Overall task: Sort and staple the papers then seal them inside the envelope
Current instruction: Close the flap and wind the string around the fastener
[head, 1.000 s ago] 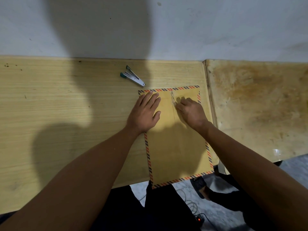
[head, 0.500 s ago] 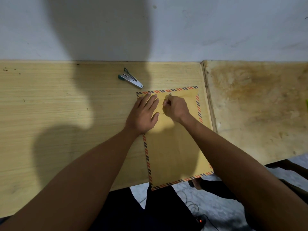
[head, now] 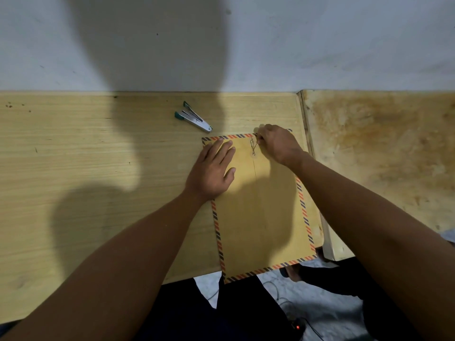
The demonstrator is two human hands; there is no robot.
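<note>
A: Where's the envelope (head: 261, 207)?

B: Flat on the counter (head: 98, 168), its near end hanging over the edge. The left hand (head: 211, 172) lies spread on it, pinning it.

A: And further up?

B: The right hand (head: 278, 143) has its grip pinching the string (head: 253, 146) at the closure. Sealing, I'd judge; winding it snug comes next. The stapler (head: 193, 117) lies beyond.

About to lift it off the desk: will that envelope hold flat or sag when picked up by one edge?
The envelope would probably flex; it is thin, flat paper. Its near end already overhangs the desk without drooping, so some stiffness seems likely. It looks light and may slide; the left hand presses it.
</note>
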